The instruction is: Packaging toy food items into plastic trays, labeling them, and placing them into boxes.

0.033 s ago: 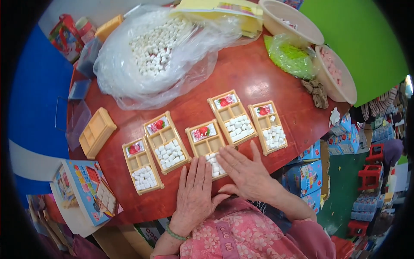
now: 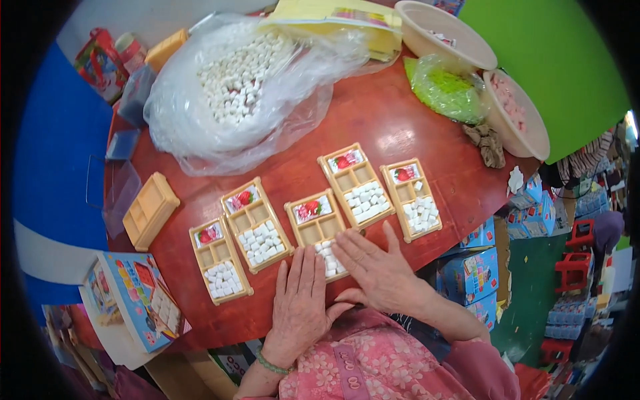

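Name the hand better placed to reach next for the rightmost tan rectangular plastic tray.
Likely the right hand: one fingertip is close to the rightmost tray, while the left hand lies farther away.

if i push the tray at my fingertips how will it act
The tan tray would likely stay stiff, judging by its moulded, divided shape. Lying flat on the red table, it would probably slide rather than tip. Its white pieces look loose, so they might shift.
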Tool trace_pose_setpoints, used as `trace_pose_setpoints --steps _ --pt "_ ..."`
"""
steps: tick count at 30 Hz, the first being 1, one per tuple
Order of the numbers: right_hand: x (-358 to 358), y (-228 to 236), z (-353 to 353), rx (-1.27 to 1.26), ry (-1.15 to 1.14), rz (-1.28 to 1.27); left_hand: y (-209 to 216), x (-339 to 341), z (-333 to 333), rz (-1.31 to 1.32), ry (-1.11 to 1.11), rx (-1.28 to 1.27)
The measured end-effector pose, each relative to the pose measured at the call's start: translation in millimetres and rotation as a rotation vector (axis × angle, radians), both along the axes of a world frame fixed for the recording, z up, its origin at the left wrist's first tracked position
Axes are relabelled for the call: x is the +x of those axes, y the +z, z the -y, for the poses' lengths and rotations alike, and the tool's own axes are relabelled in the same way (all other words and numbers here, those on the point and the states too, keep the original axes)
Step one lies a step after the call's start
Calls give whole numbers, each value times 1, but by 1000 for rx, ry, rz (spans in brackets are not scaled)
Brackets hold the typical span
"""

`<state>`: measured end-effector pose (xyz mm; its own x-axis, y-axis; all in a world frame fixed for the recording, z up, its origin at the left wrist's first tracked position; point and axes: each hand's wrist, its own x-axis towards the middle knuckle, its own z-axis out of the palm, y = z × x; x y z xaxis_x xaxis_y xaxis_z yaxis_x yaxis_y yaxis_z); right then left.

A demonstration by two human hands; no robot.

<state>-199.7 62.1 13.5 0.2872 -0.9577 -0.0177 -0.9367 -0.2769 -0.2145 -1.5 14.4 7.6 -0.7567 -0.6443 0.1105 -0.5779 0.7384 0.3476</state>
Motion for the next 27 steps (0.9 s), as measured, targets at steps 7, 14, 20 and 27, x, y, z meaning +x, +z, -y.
trace_pose_setpoints --steps 7,14,20,27 --pt "-5 3 -1 -23 30 112 14 1 -1 87 0 2" --pt "-42 12 22 -92 -229 2 28 -17 9 77 -23 -20" --pt "-39 3 38 -147 -294 -41 12 -37 13 58 -71 -8" --pt "-40 12 37 -115 -265 -61 7 -38 15 29 -108 36"
